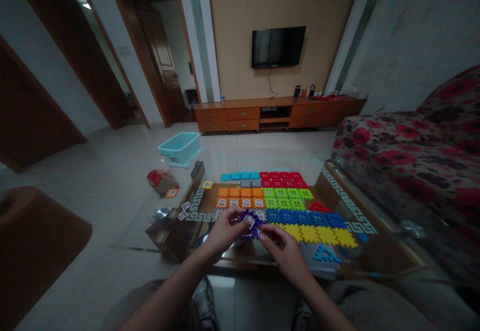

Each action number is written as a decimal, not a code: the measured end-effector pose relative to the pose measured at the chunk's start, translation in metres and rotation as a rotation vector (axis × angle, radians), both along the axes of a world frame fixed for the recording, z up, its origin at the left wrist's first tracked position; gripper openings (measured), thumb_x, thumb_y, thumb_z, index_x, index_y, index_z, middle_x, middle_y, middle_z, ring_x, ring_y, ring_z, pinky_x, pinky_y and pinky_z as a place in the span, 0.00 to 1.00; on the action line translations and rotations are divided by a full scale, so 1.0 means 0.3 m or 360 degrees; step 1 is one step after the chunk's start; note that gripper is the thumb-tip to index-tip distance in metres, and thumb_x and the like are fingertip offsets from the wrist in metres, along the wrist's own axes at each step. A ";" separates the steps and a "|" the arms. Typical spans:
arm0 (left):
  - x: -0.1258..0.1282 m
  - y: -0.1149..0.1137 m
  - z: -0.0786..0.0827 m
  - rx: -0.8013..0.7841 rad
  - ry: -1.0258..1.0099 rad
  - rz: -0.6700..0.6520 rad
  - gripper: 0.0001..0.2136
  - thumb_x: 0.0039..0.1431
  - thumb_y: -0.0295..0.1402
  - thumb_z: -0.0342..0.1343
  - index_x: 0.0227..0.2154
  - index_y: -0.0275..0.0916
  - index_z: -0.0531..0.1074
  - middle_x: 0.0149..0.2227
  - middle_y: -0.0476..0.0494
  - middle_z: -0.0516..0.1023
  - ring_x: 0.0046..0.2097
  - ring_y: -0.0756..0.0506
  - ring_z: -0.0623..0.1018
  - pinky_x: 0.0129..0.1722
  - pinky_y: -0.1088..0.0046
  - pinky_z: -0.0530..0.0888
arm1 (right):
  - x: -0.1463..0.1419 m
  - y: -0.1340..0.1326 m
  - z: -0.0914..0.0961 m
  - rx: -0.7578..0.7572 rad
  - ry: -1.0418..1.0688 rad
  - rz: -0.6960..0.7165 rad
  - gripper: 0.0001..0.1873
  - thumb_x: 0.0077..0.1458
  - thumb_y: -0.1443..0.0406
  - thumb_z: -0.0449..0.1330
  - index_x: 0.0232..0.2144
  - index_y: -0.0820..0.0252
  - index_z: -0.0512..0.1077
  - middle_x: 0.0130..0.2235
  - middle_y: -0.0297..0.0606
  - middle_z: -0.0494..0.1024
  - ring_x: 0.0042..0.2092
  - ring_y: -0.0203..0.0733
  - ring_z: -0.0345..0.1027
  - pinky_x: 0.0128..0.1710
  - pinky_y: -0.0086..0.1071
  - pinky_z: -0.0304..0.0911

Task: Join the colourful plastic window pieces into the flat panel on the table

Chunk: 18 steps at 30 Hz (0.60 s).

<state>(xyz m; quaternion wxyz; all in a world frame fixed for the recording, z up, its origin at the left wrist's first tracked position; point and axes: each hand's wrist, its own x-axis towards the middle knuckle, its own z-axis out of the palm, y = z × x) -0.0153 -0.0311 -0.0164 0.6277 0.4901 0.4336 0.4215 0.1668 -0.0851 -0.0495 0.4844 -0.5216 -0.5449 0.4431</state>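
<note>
My left hand (pixel 225 232) and my right hand (pixel 284 253) meet over a glass coffee table (pixel 350 203), pinching a cluster of purple interlocking plastic tiles (pixel 249 224) with a white window tile on it. Beyond my hands lie rows of matching tiles: red (pixel 282 179), orange (pixel 240 192), green (pixel 287 197), blue (pixel 305 217) and yellow (pixel 317 234). The yellow and blue rows are nearest my right hand. A loose light-blue tile (pixel 326 254) lies near the table's front edge.
A floral sofa (pixel 405 146) runs along the table's right side. Left of the table, a light-blue plastic basket (pixel 179 148) and a torn cardboard box (pixel 162 181) stand on the tiled floor. A wall-mounted television (pixel 278 47) hangs above a low wooden cabinet (pixel 279 113).
</note>
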 end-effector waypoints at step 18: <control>0.017 -0.021 -0.026 0.0016 -0.0003 -0.0311 0.17 0.49 0.39 0.67 0.39 0.36 0.72 0.35 0.45 0.77 0.35 0.48 0.78 0.36 0.70 0.74 | 0.003 0.019 0.006 -0.0412 0.0582 -0.0109 0.25 0.41 0.45 0.69 0.27 0.60 0.73 0.19 0.27 0.63 0.20 0.31 0.51 0.20 0.26 0.45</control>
